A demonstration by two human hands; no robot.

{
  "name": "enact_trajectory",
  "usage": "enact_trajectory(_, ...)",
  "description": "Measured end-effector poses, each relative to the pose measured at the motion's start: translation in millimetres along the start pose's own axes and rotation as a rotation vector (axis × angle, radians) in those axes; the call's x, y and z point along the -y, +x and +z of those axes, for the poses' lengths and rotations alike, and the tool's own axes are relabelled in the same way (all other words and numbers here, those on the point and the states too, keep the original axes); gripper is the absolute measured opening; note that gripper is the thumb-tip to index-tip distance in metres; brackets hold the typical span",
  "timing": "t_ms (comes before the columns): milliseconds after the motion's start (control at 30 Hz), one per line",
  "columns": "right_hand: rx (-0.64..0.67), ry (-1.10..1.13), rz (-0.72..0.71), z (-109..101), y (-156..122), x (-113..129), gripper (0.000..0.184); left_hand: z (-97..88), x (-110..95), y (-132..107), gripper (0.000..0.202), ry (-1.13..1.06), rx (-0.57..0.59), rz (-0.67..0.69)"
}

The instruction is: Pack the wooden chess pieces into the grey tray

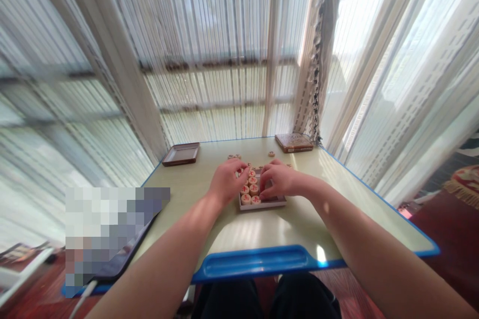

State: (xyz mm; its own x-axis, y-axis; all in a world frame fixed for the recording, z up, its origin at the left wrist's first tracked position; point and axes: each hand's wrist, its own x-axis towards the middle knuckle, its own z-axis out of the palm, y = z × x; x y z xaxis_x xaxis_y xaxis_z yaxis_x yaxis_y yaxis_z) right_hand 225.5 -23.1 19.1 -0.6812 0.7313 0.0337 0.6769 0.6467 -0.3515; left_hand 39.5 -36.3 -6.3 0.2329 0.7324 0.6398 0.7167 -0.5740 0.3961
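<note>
Round wooden Chinese chess pieces (253, 190) with red characters stand in rows in the left part of a shallow box (275, 204). My left hand (229, 178) is over the box's left side, its thumb and fingers curled around a piece at the back rows. From the right, my right hand (280, 178) reaches into the box with bent fingers, fingertips beside the front pieces. What its fingers hold, if anything, is hidden. Several loose pieces (234, 156) lie behind the box, and a single piece (271, 154) sits farther right.
An open box lid (181, 153) lies at the table's back left. A closed, patterned flat box (294, 142) is at the back right. A dark device (130, 254), partly pixelated, rests at the left edge with a white cable. The table (239, 232) has a raised blue front tray (258, 260).
</note>
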Motion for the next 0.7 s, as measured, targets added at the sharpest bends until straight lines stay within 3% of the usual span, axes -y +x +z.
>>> enact_trajectory(233, -0.071, 0.04, -0.016, -11, -3, -3, 0.018, -0.1, 1, 1, 0.024, 0.064, 0.069, 0.017)
enact_trajectory(500, -0.347, 0.309, 0.016, -20, -16, 0, 0.029, -1.3, -5, 5, 0.036, 0.028, 0.068, -0.004)
enact_trajectory(700, -0.67, 0.294, 0.109, -20, -56, -12, 0.027, -6.4, -36, 21, 0.035, 0.044, 0.023, 0.041)
